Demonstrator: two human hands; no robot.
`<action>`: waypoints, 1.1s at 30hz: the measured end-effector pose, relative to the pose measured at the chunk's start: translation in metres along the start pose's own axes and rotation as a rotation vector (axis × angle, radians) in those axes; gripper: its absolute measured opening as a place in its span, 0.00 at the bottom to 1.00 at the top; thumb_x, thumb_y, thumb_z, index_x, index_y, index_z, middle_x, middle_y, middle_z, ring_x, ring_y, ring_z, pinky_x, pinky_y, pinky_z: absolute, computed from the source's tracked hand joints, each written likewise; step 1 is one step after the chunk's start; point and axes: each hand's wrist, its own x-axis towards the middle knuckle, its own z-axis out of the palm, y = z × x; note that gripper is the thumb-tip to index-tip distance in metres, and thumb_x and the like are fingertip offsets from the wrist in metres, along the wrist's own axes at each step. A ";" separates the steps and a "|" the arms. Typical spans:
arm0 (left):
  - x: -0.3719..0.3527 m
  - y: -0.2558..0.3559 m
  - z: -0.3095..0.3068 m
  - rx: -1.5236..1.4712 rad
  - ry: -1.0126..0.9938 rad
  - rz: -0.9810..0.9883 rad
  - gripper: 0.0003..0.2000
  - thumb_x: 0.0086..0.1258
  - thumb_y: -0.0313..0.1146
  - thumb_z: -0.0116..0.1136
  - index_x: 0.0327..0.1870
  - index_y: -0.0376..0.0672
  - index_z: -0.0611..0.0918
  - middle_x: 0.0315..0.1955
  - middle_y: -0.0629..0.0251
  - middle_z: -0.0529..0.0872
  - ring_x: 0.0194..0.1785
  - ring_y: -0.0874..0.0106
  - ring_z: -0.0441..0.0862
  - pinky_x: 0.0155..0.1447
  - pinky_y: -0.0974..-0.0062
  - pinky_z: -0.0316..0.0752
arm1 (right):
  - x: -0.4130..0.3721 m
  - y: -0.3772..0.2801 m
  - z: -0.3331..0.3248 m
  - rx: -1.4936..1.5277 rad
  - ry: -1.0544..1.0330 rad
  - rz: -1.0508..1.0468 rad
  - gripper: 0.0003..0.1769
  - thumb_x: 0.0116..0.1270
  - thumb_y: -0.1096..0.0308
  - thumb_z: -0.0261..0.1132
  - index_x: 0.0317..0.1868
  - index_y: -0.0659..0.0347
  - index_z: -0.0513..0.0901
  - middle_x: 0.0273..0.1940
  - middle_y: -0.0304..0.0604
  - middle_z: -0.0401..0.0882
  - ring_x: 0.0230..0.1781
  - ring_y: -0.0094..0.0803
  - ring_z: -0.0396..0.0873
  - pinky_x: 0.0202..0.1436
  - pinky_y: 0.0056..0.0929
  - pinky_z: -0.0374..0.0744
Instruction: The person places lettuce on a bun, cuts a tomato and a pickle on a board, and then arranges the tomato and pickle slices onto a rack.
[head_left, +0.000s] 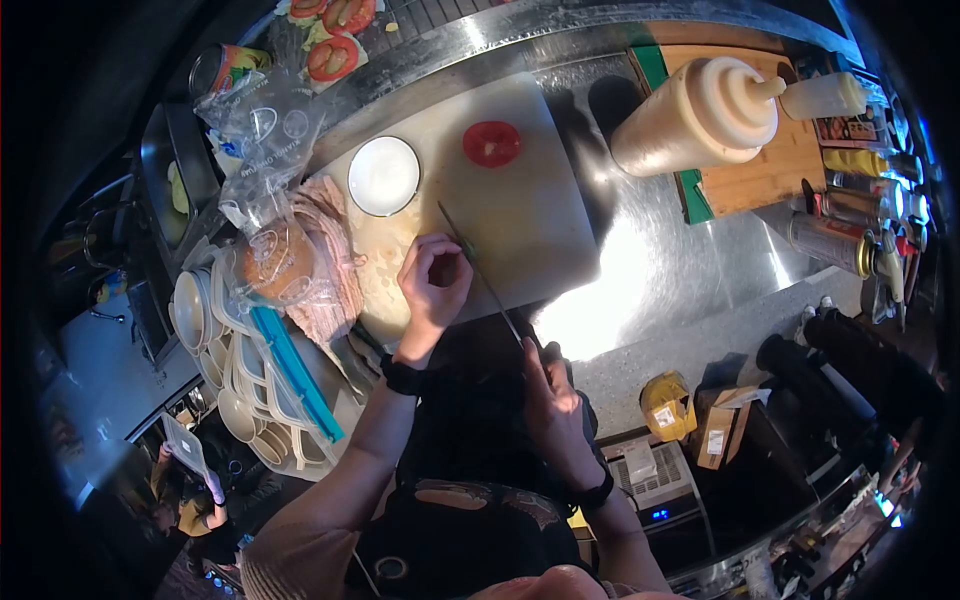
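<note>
My right hand (552,392) grips the handle of a long knife (490,290), whose blade points up and left over the pale cutting board (550,215). Beside the blade, my left hand (436,277) is curled at the board's lower edge, thumb and fingers closed in a ring. A small bit of green shows between its fingertips and the blade; what it is I cannot make out. A red tomato slice (492,144) lies flat farther up the board, with a round white dish (385,176) to its left.
A large squeeze bottle (700,118) stands by a wooden board (770,175) at the right. Left are a towel (330,260), a bagged bun (278,260) and stacked white containers (245,375). Another person (195,512) holds a tray at lower left.
</note>
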 end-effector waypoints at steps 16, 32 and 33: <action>0.002 0.001 0.001 -0.029 -0.017 -0.002 0.09 0.58 0.13 0.64 0.36 0.37 0.81 0.38 0.65 0.83 0.31 0.82 0.77 0.33 0.86 0.70 | -0.010 0.011 -0.001 -0.023 -0.108 0.044 0.45 0.59 0.83 0.58 0.78 0.51 0.60 0.43 0.65 0.74 0.33 0.61 0.82 0.31 0.48 0.82; 0.003 0.004 0.002 0.005 -0.007 0.003 0.09 0.59 0.14 0.63 0.36 0.37 0.81 0.38 0.67 0.84 0.31 0.83 0.76 0.33 0.86 0.68 | -0.031 0.032 0.002 0.058 -0.070 0.097 0.41 0.60 0.82 0.60 0.76 0.54 0.64 0.36 0.52 0.72 0.29 0.54 0.79 0.30 0.46 0.80; 0.003 0.003 0.001 0.005 -0.008 -0.002 0.09 0.59 0.13 0.63 0.36 0.37 0.82 0.38 0.66 0.84 0.31 0.82 0.76 0.33 0.86 0.68 | -0.032 0.032 0.004 0.082 -0.058 0.100 0.41 0.60 0.82 0.61 0.76 0.54 0.64 0.36 0.52 0.72 0.29 0.53 0.79 0.29 0.46 0.80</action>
